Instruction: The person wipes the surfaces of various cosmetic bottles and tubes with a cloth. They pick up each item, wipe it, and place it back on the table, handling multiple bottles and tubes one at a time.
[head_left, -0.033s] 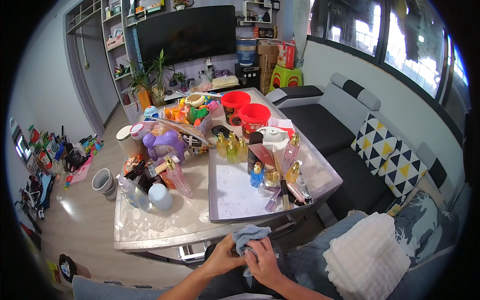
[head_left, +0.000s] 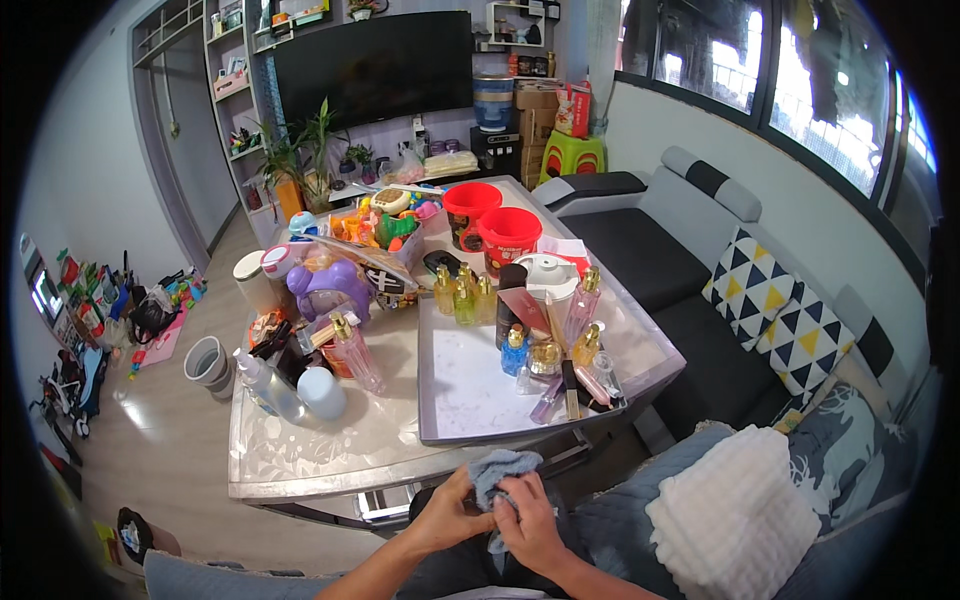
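Observation:
A grey-blue cloth (head_left: 497, 474) is bunched up between my two hands, just off the table's near edge. My left hand (head_left: 452, 513) is closed round its left side. The fingers of my right hand (head_left: 526, 517) are bent and press into the cloth from the right. Whether anything is wrapped inside the cloth is hidden. Beyond my hands, a shallow tray (head_left: 455, 385) lies on the table. Bottles stand along its back and right, among them a green bottle (head_left: 464, 305), a blue bottle (head_left: 514, 352) and a pink bottle (head_left: 582, 303).
Left of the tray are a tall pink bottle (head_left: 357, 356), a clear spray bottle (head_left: 272, 388) and a white rounded container (head_left: 321, 393). Two red buckets (head_left: 509, 238) and a box of toys (head_left: 385, 228) stand farther back. A white towel (head_left: 735, 510) lies to my right.
My right hand's fingers have shifted very slightly on the cloth. Everything else looks the same.

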